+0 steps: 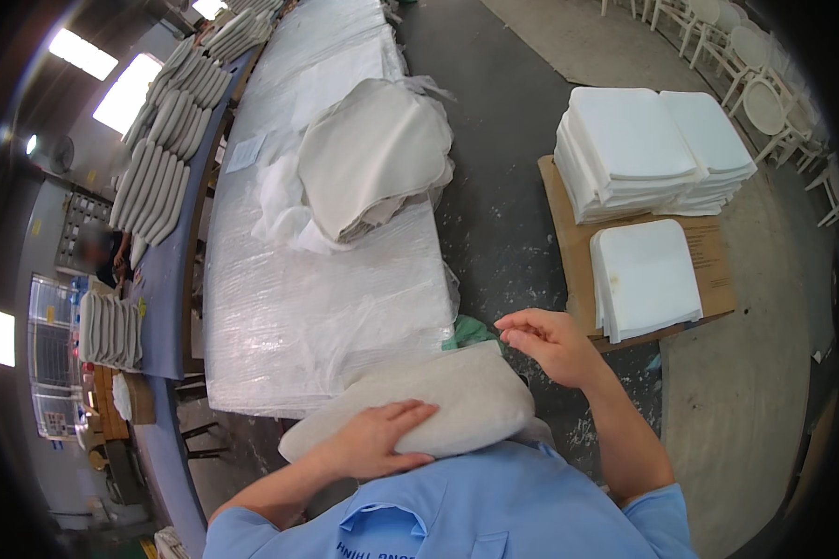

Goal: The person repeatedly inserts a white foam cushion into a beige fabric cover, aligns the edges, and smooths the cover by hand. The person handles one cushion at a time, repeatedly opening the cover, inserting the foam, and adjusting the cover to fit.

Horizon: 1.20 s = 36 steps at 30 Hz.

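A plump beige fabric cushion [457, 396] lies across the front of my body, against my blue shirt. My left hand [378, 438] rests flat on its near left side, with the thumb spread from the fingers. Above the cushion's far right corner is my right hand [552, 345], raised clear of the fabric. Its fingers are drawn together with the thumb; anything pinched there is too small to make out. Just past that corner sits a crumpled green thing [473, 331]. Beyond the cushion, a pile of flat beige fabric covers [378, 154] lies on a long plastic-wrapped surface [317, 321].
White foam pads stand in tall stacks [629, 140] and a lower stack [648, 279] on cardboard [718, 279] at right. Rows of finished cushions [149, 191] line a blue table [166, 307] at left, where another person [116, 256] is. White chairs [755, 84] stand far right.
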Tool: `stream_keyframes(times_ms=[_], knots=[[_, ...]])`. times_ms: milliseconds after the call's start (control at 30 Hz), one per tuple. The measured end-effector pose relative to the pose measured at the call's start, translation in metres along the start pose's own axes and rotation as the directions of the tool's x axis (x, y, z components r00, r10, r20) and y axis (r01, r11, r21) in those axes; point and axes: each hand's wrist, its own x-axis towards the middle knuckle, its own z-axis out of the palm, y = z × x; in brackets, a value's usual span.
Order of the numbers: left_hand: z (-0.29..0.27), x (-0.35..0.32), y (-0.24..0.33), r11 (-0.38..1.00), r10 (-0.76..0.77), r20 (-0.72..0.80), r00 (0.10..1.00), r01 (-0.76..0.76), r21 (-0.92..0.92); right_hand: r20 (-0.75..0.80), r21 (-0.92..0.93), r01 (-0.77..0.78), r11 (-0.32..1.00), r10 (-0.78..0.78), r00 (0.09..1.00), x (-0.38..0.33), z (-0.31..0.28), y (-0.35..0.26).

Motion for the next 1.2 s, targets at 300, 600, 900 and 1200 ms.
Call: stream_keyframes(times_ms=[300, 600, 900, 1200], knots=[[0.065, -0.006, 0.009, 0.999, -0.026, 0.122, 0.992, 0.031, -0.041, 0.205, -0.729, -0.121, 0.673, 0.384, 0.900, 0.115, 0.075, 0.159], [0.121, 0.048, -0.070, 0.977, -0.154, 0.141, 0.978, 0.172, -0.124, 0.210, -0.957, 0.083, 0.277, 0.469, 0.858, 0.160, 0.143, 0.190], [0.152, 0.100, -0.163, 0.923, -0.384, -0.355, 0.852, 0.343, -0.176, 0.073, -0.891, 0.016, 0.454, 0.108, 0.991, 0.136, 0.161, 0.224], [0.126, 0.111, -0.232, 0.751, -0.653, -0.317, 0.688, 0.533, -0.389, 0.071, -0.787, -0.002, 0.616, 0.094, 0.993, 0.125, 0.176, 0.197]])
